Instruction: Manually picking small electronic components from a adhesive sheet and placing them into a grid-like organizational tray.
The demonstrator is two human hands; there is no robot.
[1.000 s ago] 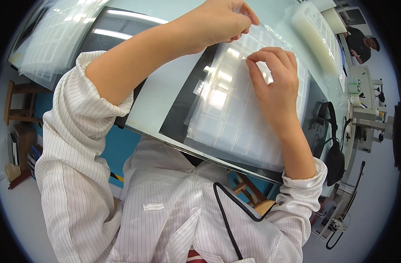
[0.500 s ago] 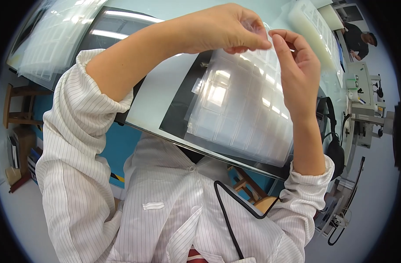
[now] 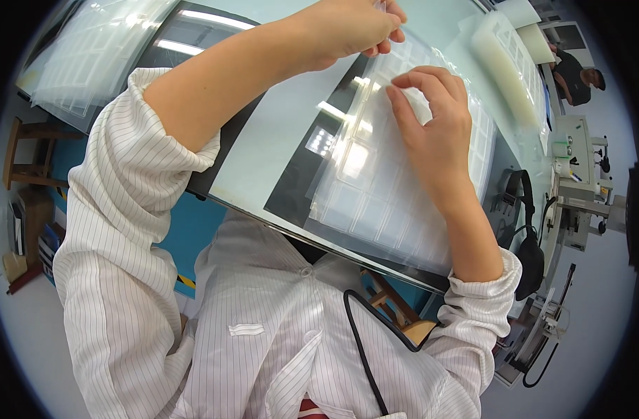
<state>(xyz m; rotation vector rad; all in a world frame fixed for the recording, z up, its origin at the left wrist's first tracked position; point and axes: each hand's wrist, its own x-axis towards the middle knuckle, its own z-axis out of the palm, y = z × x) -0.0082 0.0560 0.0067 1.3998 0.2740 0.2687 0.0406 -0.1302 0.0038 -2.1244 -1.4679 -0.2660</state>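
Observation:
My left hand (image 3: 354,28) is at the table's far side, partly cut off by the picture's upper edge. Its fingers are closed on a thin piece of clear plastic film (image 3: 381,6), of which only a bit shows. Over the stack of clear plastic sheets (image 3: 375,199) hovers my right hand (image 3: 435,105), thumb and forefinger brought together in a pinch. Whether a film edge lies between those fingertips is too fine to tell. The sheets are divided into rectangular pockets and reflect the ceiling lights. Beneath them lies a dark mat (image 3: 291,178).
Another pile of clear sheets (image 3: 96,56) lies at the far left, and a thick translucent stack (image 3: 504,66) at the far right. A black strapped item (image 3: 532,255) hangs at the table's right edge. Further right are bench equipment (image 3: 578,178) and another person (image 3: 578,77).
My hands have moved apart: the left went up and away, the right came left and down over the sheets. The sheet stack appears shifted a little to the right.

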